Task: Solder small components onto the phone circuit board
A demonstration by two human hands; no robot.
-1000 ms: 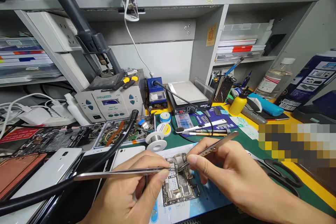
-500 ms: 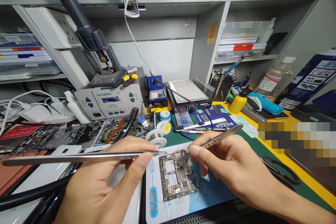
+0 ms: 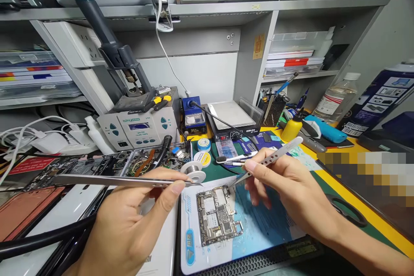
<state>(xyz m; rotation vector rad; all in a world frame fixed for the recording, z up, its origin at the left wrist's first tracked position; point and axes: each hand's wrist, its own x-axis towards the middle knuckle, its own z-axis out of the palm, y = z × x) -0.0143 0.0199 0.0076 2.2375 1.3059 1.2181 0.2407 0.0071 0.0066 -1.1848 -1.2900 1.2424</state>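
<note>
A phone circuit board (image 3: 215, 215) lies on a white and blue work mat (image 3: 252, 228). My left hand (image 3: 136, 215) is closed on metal tweezers (image 3: 106, 180), whose curved tip hovers near the board's upper left corner. In my right hand (image 3: 284, 189) is a second pair of tweezers (image 3: 274, 155) with holes along the arms. Its points are at the board's upper right corner; whether they touch it I cannot tell. A solder wire spool (image 3: 193, 171) stands just behind the left tweezers' tip.
Behind stand a hot air station (image 3: 139, 131), a blue soldering station (image 3: 194, 116) and a flat heating plate (image 3: 231, 115). A toothbrush (image 3: 233, 158) lies beyond the board. Scissors (image 3: 347, 211) rest at right, beside a yellow bottle (image 3: 292, 128). A black hose (image 3: 48, 235) crosses the left side.
The right tweezers have moved from over the board's upper part to its upper right corner, and that hand has shifted right. The left tweezers' tip has moved slightly left. The view has tilted up slightly.
</note>
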